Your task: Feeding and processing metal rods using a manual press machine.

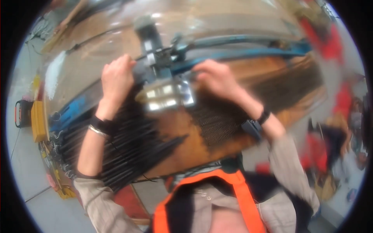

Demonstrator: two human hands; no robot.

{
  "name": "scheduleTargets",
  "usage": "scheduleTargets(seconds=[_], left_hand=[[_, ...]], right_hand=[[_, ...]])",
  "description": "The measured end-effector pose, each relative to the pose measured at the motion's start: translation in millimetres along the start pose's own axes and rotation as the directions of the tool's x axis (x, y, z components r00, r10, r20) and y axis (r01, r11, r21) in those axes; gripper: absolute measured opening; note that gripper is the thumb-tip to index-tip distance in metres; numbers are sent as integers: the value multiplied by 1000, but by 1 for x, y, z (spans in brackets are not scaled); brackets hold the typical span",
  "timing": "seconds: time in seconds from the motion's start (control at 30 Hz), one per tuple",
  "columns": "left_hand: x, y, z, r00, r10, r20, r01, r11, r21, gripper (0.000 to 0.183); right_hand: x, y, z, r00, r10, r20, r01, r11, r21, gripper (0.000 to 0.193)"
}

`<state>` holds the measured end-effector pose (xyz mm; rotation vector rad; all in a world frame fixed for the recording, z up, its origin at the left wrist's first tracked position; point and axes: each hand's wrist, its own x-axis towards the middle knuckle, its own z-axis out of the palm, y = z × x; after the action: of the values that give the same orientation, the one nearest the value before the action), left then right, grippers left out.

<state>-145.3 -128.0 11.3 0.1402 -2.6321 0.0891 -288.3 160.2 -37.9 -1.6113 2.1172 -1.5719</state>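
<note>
A metal bench tool stands on the table in front of me, blurred by motion, its exact kind unclear. Bright silver blocks lie at its near end. On its left side my left hand is closed with the fingers curled; whatever they hold, if anything, is hidden. My right hand is on the other side, fingers bent and pressed together beside the tool; what is in them is too blurred to make out. Many thin dark rods lie side by side below my left hand. More dark, ridged rods lie below my right.
Long blue bars stretch to the right behind my right hand. The wooden tabletop shows between the rod piles. A blue object sits at the left edge, near a yellow box. Blurred red shapes and people are at the right.
</note>
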Motion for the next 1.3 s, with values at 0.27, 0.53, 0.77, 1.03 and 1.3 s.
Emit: scheduleTargets(seconds=[0.27, 0.53, 0.77, 1.03, 1.3], left_hand=[[-11, -87, -5, 955, 264, -135, -254, 963, 85, 13], [-132, 39, -77, 902, -140, 408, 152, 988, 2, 33], [-182, 36, -64, 952, -112, 285, 136, 988, -67, 23], [-153, 80, -77, 951, 88, 296, 52, 900, -433, 14], [-128, 102, -89, 876, 171, 450, 88, 862, -498, 16]], right_hand=[[-61, -49, 8, 901, -130, 413, 271, 914, -303, 38], [-53, -36, 19, 942, -19, 335, 132, 939, -318, 23], [-31, -71, 46, 851, -15, 526, 92, 988, -122, 14], [-45, -92, 37, 831, 277, 483, -300, 953, -32, 14], [-70, -97, 36, 876, 375, 304, -378, 924, -52, 18]])
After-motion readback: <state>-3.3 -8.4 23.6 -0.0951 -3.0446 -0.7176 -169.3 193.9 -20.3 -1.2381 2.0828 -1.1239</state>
